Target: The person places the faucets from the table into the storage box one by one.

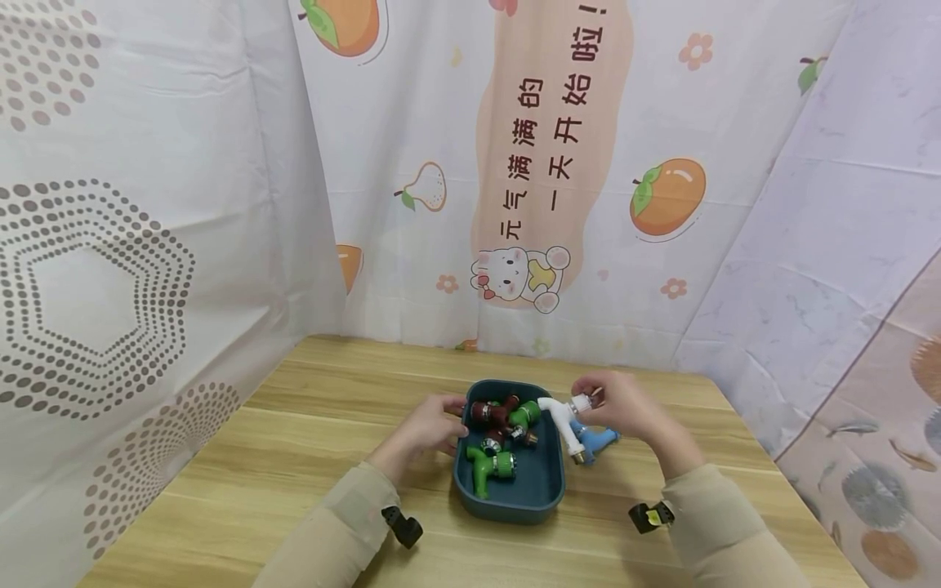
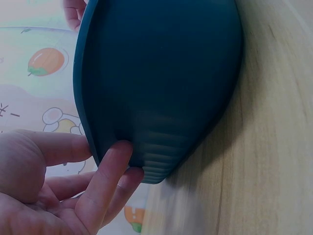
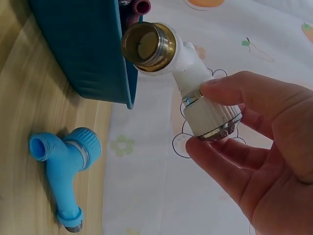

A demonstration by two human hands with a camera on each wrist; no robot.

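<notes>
My right hand [image 1: 625, 402] pinches a white plastic tap [image 1: 564, 415] by its ribbed knob, thumb on one side and fingers on the other. The tap hangs beside and over the right rim of a dark teal basin [image 1: 544, 482], its threaded brass end [image 3: 146, 46] exposed. My left hand [image 1: 430, 425] holds the basin's left side; in the left wrist view, the thumb reaches the rim and fingertips press the outer wall. Inside the basin lie a green tap [image 1: 483, 467], another green tap [image 1: 524, 415] and dark red taps [image 1: 485, 412].
A blue tap [image 3: 66, 166] lies on the wooden table [image 1: 309, 457] just right of the basin, partly behind the white tap in the head view. Printed curtains [image 1: 412, 269] surround the table at the back and sides.
</notes>
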